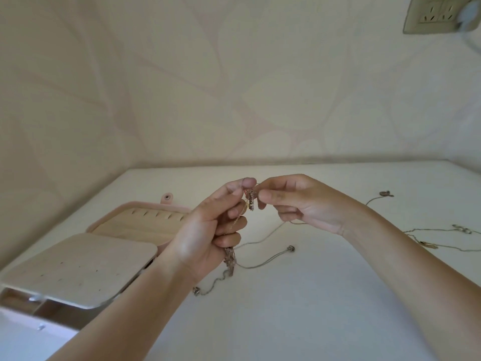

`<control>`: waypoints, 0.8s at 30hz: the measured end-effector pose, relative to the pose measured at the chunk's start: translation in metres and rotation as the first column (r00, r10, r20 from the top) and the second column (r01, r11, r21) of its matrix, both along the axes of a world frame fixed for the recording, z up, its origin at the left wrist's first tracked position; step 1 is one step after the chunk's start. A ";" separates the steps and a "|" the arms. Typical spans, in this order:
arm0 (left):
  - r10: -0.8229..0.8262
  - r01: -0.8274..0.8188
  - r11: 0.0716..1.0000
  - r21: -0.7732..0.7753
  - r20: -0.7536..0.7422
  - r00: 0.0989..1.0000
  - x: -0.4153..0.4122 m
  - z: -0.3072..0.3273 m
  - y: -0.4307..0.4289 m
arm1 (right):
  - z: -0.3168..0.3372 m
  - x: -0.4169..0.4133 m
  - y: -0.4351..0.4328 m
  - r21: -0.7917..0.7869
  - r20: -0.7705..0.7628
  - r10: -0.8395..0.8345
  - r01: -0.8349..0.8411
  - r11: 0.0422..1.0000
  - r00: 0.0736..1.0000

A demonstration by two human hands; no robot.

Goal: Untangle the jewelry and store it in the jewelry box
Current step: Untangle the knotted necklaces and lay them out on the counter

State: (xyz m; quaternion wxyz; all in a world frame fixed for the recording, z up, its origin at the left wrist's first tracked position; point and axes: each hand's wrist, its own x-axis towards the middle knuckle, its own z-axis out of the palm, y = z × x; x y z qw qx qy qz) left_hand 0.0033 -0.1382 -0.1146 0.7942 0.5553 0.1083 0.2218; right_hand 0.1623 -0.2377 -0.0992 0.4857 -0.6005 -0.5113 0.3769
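Note:
My left hand (216, 225) and my right hand (299, 201) are raised above the white table, both pinching a tangled bunch of jewelry (250, 200) between their fingertips. A fine gold chain and a thicker beaded strand (230, 260) run down through my left fist and hang below it. Thin silver chains (263, 259) trail from the tangle onto the table, ending in small beads. The pink jewelry box (125, 230) lies open at the left, with its beige slotted insert showing and a beige flap (78, 267) folded out in front.
More loose chains and small charms (442, 235) lie on the white table (312, 295) at the right, behind my right forearm. A pendant (386, 194) sits farther back. The patterned wall rises behind the table, with a power socket (440, 14) at the upper right.

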 end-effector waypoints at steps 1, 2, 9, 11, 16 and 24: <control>-0.006 0.006 1.000 0.024 -0.005 1.000 0.000 0.000 0.000 | 0.000 -0.002 0.000 0.008 0.034 -0.026 0.026 1.000 0.999; -0.012 0.012 0.999 0.046 -0.008 1.000 0.001 -0.001 -0.001 | 0.000 -0.004 0.001 0.016 0.046 -0.061 0.060 0.998 0.997; 0.003 -0.001 0.992 0.126 -0.010 1.000 0.002 -0.004 -0.001 | -0.001 -0.004 0.002 0.082 0.039 -0.095 0.092 0.992 0.995; 0.059 -0.057 0.990 0.131 -0.015 0.998 0.003 -0.005 -0.001 | -0.002 -0.004 0.002 0.092 0.037 -0.105 0.102 0.991 0.994; 0.168 -0.162 0.974 0.161 -0.023 0.985 0.005 -0.008 0.002 | -0.001 -0.005 0.002 0.145 0.010 -0.128 0.125 0.981 0.992; 0.196 -0.185 0.972 0.148 -0.067 0.978 0.008 -0.011 0.002 | -0.004 -0.007 0.003 0.130 0.054 -0.131 0.123 0.984 0.990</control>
